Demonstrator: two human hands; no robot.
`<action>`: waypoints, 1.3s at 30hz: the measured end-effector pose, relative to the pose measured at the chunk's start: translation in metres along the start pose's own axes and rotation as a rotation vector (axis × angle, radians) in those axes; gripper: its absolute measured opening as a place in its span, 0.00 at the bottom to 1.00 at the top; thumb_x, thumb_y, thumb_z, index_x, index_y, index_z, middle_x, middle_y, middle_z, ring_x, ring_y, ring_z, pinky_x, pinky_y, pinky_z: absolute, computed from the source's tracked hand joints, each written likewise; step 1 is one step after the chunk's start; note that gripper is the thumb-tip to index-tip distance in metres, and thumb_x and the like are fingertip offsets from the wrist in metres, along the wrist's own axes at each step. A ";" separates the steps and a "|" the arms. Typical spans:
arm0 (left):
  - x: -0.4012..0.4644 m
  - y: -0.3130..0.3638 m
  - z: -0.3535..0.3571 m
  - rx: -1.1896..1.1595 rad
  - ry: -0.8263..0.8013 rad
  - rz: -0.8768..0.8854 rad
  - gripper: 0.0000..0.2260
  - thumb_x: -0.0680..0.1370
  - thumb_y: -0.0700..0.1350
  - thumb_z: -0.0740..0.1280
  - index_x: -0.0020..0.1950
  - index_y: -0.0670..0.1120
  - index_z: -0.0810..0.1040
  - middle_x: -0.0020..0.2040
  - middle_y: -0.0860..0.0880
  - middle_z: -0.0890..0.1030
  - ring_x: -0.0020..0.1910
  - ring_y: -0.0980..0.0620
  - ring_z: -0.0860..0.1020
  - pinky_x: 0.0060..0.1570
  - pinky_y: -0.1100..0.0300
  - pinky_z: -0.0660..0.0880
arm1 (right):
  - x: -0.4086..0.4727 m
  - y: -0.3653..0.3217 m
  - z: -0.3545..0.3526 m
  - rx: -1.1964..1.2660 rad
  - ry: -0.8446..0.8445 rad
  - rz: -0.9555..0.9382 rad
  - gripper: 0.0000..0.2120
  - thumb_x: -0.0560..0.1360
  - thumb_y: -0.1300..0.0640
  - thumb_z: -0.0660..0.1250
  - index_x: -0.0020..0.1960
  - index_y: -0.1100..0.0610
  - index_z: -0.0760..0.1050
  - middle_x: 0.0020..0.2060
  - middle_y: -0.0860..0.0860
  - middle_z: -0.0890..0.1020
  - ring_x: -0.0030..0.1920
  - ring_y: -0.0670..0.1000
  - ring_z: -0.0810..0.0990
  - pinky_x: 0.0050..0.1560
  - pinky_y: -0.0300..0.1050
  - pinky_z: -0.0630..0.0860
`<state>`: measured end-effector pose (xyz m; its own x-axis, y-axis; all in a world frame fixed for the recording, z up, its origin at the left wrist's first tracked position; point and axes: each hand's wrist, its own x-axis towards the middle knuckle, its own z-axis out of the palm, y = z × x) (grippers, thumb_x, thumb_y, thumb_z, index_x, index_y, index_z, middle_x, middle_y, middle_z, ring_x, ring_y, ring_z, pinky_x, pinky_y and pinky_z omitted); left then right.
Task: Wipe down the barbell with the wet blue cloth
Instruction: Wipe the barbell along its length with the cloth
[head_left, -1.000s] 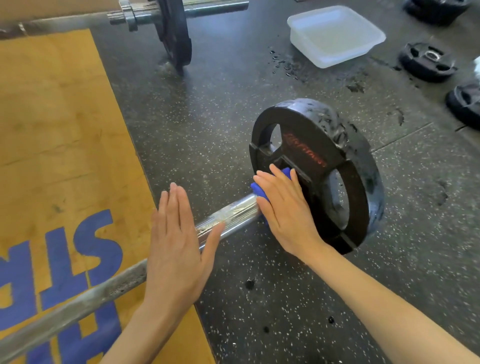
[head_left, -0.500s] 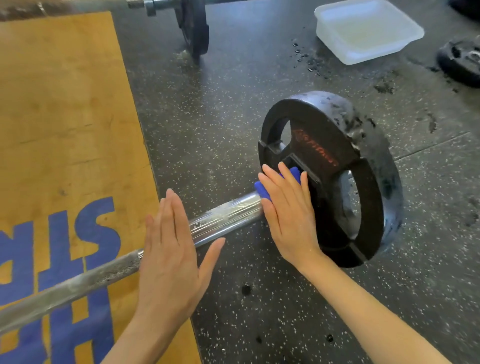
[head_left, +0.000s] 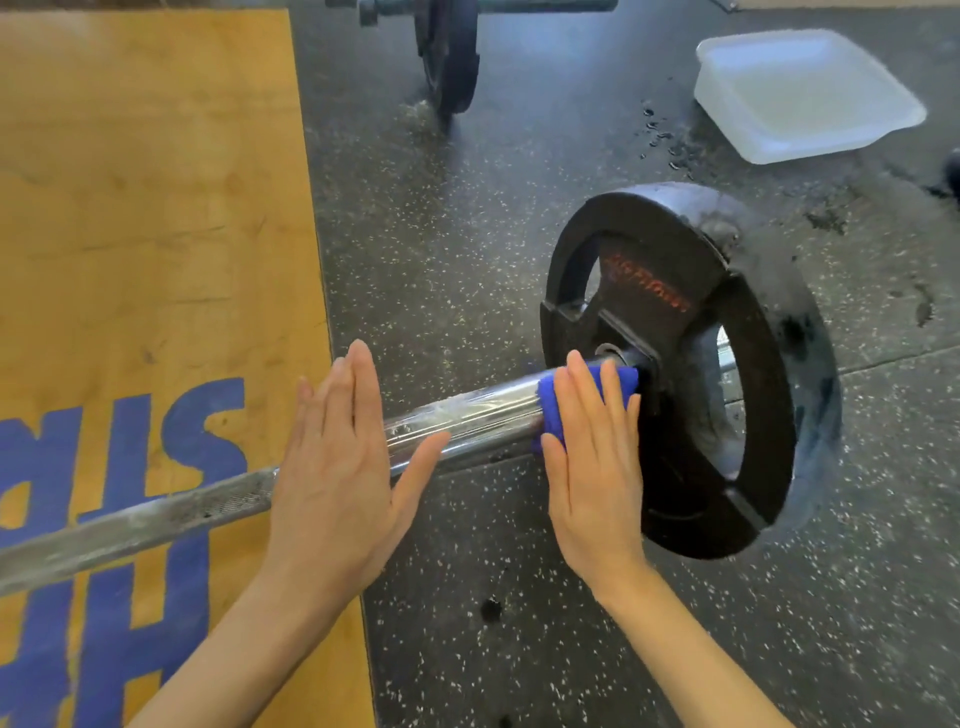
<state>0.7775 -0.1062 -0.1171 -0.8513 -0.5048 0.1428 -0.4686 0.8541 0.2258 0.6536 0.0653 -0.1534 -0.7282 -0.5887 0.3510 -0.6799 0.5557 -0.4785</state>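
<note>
- The platform (head_left: 145, 208), yellow wood with blue lettering, lay at the left, and the knurled part of the bar (head_left: 156, 514) crossed it.
- The left hand (head_left: 337, 467) lay flat on the bar, fingers straight and together, thumb spread along the smooth sleeve; it held nothing. Compared with a second earlier it kept the same flat pose at the same spot, so it looked like a steadying or rolling hand.
- The sleeve (head_left: 478, 410) between the hands shone wet and streaked, which suggested that stretch had already been wiped.
- The right hand (head_left: 592, 457) pressed the cloth (head_left: 550, 405) onto the sleeve with straight fingers, not curled round it. A second earlier the cloth was a small fold beside the fingers; here more blue showed on both sides of them, draped over the sleeve, just beside the plate's hub.
- That read as the bar rolling under flat palms, so the cloth worked round the sleeve; the dull knurled stretch at the left probably remained to do.
- The plate (head_left: 691, 364) stood upright on the speckled floor (head_left: 467, 260), its rim dusty.
- A white tub (head_left: 805, 98) sat at upper right, droplets beside it.
</note>
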 end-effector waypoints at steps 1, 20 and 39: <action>0.004 0.000 0.001 -0.009 0.009 -0.005 0.40 0.83 0.66 0.46 0.81 0.35 0.52 0.78 0.35 0.64 0.76 0.40 0.60 0.78 0.46 0.52 | 0.003 0.005 -0.001 -0.015 -0.019 -0.038 0.24 0.87 0.49 0.46 0.80 0.57 0.54 0.80 0.50 0.58 0.82 0.51 0.48 0.81 0.49 0.40; 0.043 -0.021 -0.005 -0.048 -0.018 -0.047 0.49 0.77 0.75 0.40 0.82 0.36 0.53 0.78 0.36 0.63 0.78 0.40 0.58 0.78 0.44 0.51 | 0.073 0.000 0.030 0.127 0.102 -0.011 0.23 0.87 0.50 0.47 0.77 0.59 0.65 0.76 0.51 0.68 0.80 0.50 0.56 0.81 0.47 0.43; 0.072 -0.032 -0.001 -0.127 -0.076 -0.149 0.49 0.74 0.76 0.44 0.82 0.40 0.52 0.75 0.36 0.69 0.76 0.38 0.60 0.77 0.48 0.49 | 0.075 0.004 0.084 0.324 0.260 0.049 0.25 0.87 0.52 0.49 0.82 0.52 0.49 0.81 0.41 0.49 0.82 0.53 0.48 0.81 0.56 0.44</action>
<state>0.7316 -0.1703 -0.1130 -0.7925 -0.6093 0.0265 -0.5611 0.7454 0.3598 0.6035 -0.0258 -0.1973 -0.7851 -0.3753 0.4927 -0.6113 0.3421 -0.7136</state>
